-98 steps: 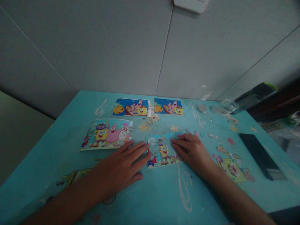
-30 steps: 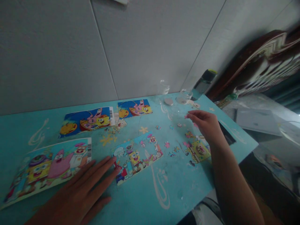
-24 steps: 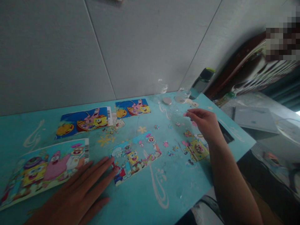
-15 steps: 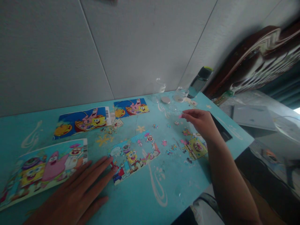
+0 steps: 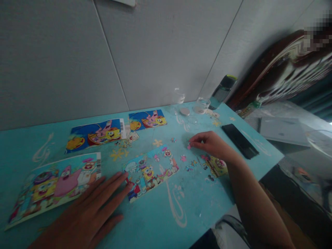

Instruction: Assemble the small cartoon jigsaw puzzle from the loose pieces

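Note:
A partly assembled jigsaw puzzle (image 5: 147, 174) lies mid-table, with a gap in its upper right area. My left hand (image 5: 89, 207) rests flat with fingers spread, its fingertips at the puzzle's left edge. Right of the puzzle, my right hand (image 5: 207, 145) pinches a small pink puzzle piece (image 5: 189, 146) just above the table. Below that hand are a loose pink piece (image 5: 183, 158) and several blue ones (image 5: 191, 166). A yellow puzzle section (image 5: 218, 166) is partly hidden under my right forearm. The printed picture card (image 5: 57, 186) lies beside my left hand.
Farther back are a blue picture card (image 5: 95, 135) and a finished blue puzzle (image 5: 148, 119). Clear cups (image 5: 202, 105), a round lid (image 5: 184, 111) and a dark bottle (image 5: 222, 91) stand near the wall. A black phone (image 5: 240, 141) lies at the right.
My right hand has moved left and nearer the puzzle, still pinching the pink piece, uncovering the phone. My left hand stays in place at the puzzle's edge. The view has shifted slightly.

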Available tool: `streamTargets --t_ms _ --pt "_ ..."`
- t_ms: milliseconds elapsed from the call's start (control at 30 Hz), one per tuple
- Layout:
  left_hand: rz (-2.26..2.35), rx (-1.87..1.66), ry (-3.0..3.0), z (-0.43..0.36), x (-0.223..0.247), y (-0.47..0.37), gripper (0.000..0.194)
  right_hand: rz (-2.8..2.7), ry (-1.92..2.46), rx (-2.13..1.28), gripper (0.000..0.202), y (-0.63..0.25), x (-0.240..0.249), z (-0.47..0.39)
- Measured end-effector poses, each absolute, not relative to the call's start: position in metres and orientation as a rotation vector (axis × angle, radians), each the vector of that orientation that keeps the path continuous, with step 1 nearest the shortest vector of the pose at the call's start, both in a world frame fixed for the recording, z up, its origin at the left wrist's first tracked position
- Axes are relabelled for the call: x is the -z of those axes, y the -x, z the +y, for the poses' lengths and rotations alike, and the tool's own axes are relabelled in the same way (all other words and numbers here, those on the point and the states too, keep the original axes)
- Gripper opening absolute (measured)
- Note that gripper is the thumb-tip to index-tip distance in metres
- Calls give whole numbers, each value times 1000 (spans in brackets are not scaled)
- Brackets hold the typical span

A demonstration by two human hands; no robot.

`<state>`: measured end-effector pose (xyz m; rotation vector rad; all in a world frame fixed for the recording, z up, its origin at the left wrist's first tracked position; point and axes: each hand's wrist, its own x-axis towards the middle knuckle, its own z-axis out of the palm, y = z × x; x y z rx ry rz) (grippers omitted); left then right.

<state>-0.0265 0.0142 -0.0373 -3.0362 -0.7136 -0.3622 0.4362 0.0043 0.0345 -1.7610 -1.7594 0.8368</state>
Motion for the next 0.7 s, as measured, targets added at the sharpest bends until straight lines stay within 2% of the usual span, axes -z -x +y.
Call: streamTargets --t_ms 533,700 --pt "-705 396 3025 13 23 20 56 -1826 1790 -706 23 -438 -30 7" --pt "-734 361 3046 10 14 15 53 -1860 1845 -757 19 -439 -31 5"
